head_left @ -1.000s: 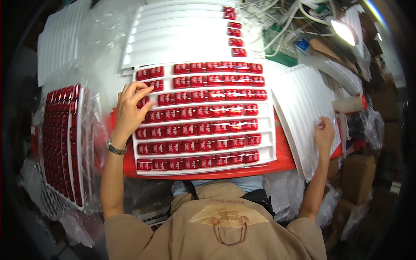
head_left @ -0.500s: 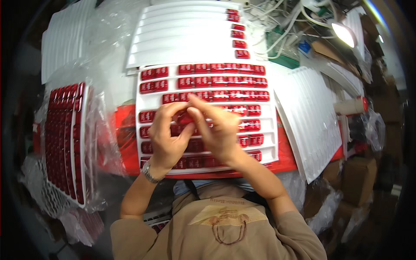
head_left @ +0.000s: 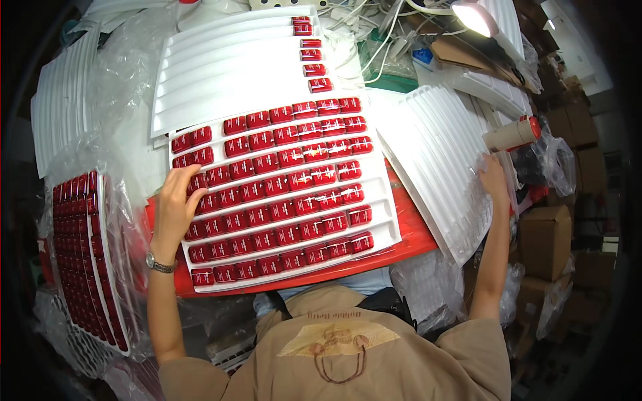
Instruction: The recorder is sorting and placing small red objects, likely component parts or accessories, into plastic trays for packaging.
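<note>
A white ribbed tray point(head_left: 390, 230) lies in front of me, holding rows of glossy red blocks point(head_left: 281, 208) with pale print. My left hand point(head_left: 175, 207) is at the tray's left edge. Its thumb and forefinger close around a red block point(head_left: 198, 181) at the left end of the third row. Far to the right, my right hand point(head_left: 493, 179) reaches past a stack of white ribbed trays point(head_left: 441, 167), close below a beige cylinder with a red end point(head_left: 511, 136). Its fingertips are small and partly hidden, so their grip does not show.
Behind the main tray lies another white tray point(head_left: 227, 73) with several red blocks along its right side. A filled tray point(head_left: 80, 250) in clear plastic stands at left. Cables and a lit lamp point(head_left: 476, 19) are at the back right; cardboard boxes point(head_left: 545, 240) stand at right.
My hands were together over the middle of the tray and have parted. The left went to the tray's left edge, the right far to the right. The view has turned, and the tray appears tilted.
</note>
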`<action>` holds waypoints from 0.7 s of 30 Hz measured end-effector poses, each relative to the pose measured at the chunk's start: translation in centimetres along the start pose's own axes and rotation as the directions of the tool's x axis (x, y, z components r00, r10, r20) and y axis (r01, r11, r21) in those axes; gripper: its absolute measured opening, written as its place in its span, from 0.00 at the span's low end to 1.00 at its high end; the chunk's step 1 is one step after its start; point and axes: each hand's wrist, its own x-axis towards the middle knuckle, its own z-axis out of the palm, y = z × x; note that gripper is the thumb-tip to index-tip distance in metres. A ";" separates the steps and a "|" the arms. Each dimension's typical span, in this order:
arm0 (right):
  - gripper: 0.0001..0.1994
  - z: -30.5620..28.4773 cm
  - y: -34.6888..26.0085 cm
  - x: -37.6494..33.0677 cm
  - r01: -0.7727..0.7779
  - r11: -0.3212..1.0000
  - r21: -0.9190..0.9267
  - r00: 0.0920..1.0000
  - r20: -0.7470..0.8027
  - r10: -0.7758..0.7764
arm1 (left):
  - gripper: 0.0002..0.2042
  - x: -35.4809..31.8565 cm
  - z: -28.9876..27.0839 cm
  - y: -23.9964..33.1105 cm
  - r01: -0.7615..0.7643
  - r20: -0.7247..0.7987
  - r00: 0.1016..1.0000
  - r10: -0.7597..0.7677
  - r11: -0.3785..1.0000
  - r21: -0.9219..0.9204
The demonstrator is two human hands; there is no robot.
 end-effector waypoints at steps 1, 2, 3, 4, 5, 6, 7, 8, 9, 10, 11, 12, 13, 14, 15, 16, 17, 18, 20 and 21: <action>0.25 0.5 0.6 -0.2 0.036 0.999 -0.008 0.998 0.049 -0.036 | 0.12 -0.2 0.0 -0.2 0.004 0.004 1.000 -0.004 1.000 0.005; 0.25 0.2 -0.6 -0.1 0.041 0.999 0.002 0.998 0.056 -0.041 | 0.12 -0.4 -0.1 -0.4 0.052 -0.009 0.999 -0.052 0.999 -0.008; 0.25 -0.5 -1.6 0.3 0.029 0.999 0.037 0.997 0.073 -0.031 | 0.11 -0.7 -0.2 -0.6 0.099 -0.021 0.995 -0.099 0.995 -0.021; 0.25 -1.5 -2.4 0.4 0.009 0.998 0.065 0.996 0.085 -0.015 | 0.12 -0.6 0.0 -1.1 0.088 -0.034 0.995 -0.090 0.995 -0.048; 0.25 -1.7 -2.1 0.8 0.007 0.998 0.069 0.996 0.086 -0.012 | 0.12 -0.6 0.0 -1.3 0.087 -0.032 0.996 -0.088 0.995 -0.045; 0.24 -1.7 -1.5 1.4 0.033 0.987 0.158 0.992 0.114 -0.051 | 0.12 -0.5 -0.1 -1.3 0.084 -0.019 0.996 -0.085 0.996 -0.038; 0.23 -1.7 -1.1 1.9 0.062 0.967 0.247 0.985 0.139 -0.098 | 0.12 -0.6 -0.2 -1.4 0.087 -0.008 0.996 -0.087 0.996 -0.030; 0.23 -1.7 -0.8 2.1 0.069 0.965 0.251 0.984 0.141 -0.107 | 0.12 -0.5 -0.4 -1.4 0.094 -0.011 0.996 -0.094 0.995 -0.025; 0.22 -1.7 -0.6 2.2 0.076 0.962 0.263 0.985 0.130 -0.113 | 0.12 -0.1 -0.4 -1.3 0.087 -0.027 0.996 -0.087 0.996 -0.016; 0.20 -1.6 -0.5 2.3 0.087 0.957 0.276 0.985 0.122 -0.124 | 0.12 0.2 -0.6 -1.3 0.085 -0.044 0.995 -0.085 0.996 -0.004; 0.19 -1.2 0.0 2.7 0.095 0.970 0.224 0.981 0.145 -0.129 | 0.12 0.8 -1.1 -0.8 0.075 -0.104 0.992 -0.070 0.996 0.044; 0.18 -0.9 0.3 2.8 0.108 0.980 0.170 0.976 0.168 -0.136 | 0.11 1.5 -0.9 -0.6 0.036 -0.155 0.987 -0.029 0.998 0.044; 0.18 -1.0 0.4 2.6 0.103 0.988 0.116 0.979 0.164 -0.122 | 0.11 2.3 -0.6 -0.7 -0.001 -0.207 0.978 0.010 0.999 0.044; 0.17 -1.0 0.4 2.5 0.104 0.992 0.067 0.981 0.160 -0.113 | 0.11 2.9 -0.5 -0.6 -0.005 -0.179 0.984 0.003 1.000 -0.012; 0.17 -1.2 1.0 2.5 0.144 0.989 0.021 0.979 0.142 -0.145 | 0.11 3.5 -0.1 -0.7 -0.013 -0.151 0.989 0.001 0.997 -0.080; 0.16 -1.5 1.6 2.7 0.179 0.983 -0.028 0.977 0.122 -0.174 | 0.12 4.1 0.1 -0.9 -0.079 -0.099 0.992 0.075 0.996 -0.039; 0.16 -1.7 2.2 2.9 0.201 0.979 -0.030 0.973 0.121 -0.196 | 0.13 4.7 0.4 -1.1 -0.152 -0.043 0.988 0.151 0.988 -0.006; 0.15 -1.6 2.7 3.1 -0.018 0.971 0.237 0.994 0.106 -0.007 | 0.15 4.9 0.9 -1.1 -0.165 0.011 0.986 0.164 0.985 0.046; 0.14 -2.1 0.6 3.9 -0.218 0.848 0.483 0.975 0.144 0.169 | 0.15 4.8 1.1 -1.8 -0.093 0.075 0.994 0.085 0.991 0.100; 0.15 -3.0 -5.2 3.6 -0.227 0.604 0.764 0.973 0.151 0.174 | 0.15 4.4 0.6 -2.4 -0.041 0.100 0.994 0.032 0.995 0.094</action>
